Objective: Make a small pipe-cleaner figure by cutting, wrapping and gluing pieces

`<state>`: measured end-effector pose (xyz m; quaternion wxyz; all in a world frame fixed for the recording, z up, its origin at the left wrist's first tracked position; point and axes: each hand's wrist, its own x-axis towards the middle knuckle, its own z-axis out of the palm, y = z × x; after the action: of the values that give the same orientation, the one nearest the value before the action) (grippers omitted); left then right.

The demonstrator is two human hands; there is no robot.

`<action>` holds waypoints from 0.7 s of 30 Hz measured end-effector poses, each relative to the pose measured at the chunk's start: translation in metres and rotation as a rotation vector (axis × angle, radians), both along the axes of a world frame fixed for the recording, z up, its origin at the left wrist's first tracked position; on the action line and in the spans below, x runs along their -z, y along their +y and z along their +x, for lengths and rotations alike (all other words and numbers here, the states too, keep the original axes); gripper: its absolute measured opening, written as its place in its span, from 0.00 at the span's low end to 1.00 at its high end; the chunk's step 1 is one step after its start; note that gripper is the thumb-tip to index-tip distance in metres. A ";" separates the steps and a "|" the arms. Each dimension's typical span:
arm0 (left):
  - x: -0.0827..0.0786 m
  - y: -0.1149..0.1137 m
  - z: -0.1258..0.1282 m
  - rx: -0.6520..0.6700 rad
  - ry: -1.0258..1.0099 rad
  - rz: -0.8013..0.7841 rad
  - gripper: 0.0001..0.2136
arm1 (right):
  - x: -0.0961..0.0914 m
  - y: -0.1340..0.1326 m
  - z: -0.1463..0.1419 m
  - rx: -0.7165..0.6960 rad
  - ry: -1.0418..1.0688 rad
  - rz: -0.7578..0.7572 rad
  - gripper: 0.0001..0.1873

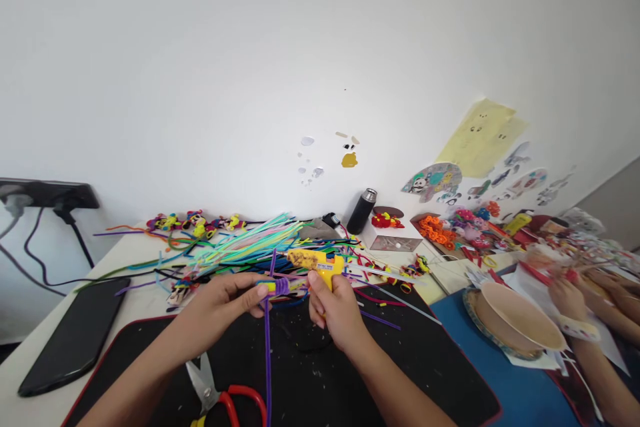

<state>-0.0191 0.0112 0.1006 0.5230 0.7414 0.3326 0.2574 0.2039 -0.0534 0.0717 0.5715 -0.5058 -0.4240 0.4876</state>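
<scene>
My left hand (227, 300) pinches a small piece wrapped in purple pipe cleaner (280, 287), with a yellow end showing. A long purple tail (267, 360) hangs down from it over the black mat (310, 373). My right hand (337, 307) grips the handle of a yellow glue gun (315, 261), whose nozzle end points left, just above the wrapped piece. Both hands are closed and meet at the middle of the mat's far edge.
A heap of coloured pipe cleaners (250, 243) lies behind the hands. Red-handled scissors (220, 393) rest on the mat near me. A dark tablet (75, 337) lies at left, a black flask (363, 211) by the wall. Another person's hands (575, 293) work at right beside a bowl (520, 320).
</scene>
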 end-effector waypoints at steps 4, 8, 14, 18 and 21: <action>-0.001 0.000 0.000 -0.005 0.011 0.012 0.19 | -0.004 0.000 -0.001 0.036 -0.093 0.007 0.36; -0.002 0.000 0.000 -0.007 0.015 0.014 0.19 | -0.005 -0.001 -0.004 0.058 -0.129 -0.001 0.36; 0.001 0.001 0.000 0.004 -0.007 -0.001 0.20 | -0.005 0.001 -0.006 0.070 -0.162 -0.009 0.36; 0.000 0.000 0.001 -0.005 -0.006 0.001 0.19 | -0.005 0.002 -0.005 0.094 -0.168 -0.015 0.35; -0.003 -0.001 0.001 -0.002 -0.005 0.005 0.19 | -0.003 0.002 -0.005 0.113 -0.172 -0.019 0.35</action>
<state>-0.0182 0.0102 0.1031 0.5218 0.7415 0.3316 0.2607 0.1985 -0.0517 0.0751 0.5547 -0.5742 -0.4377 0.4135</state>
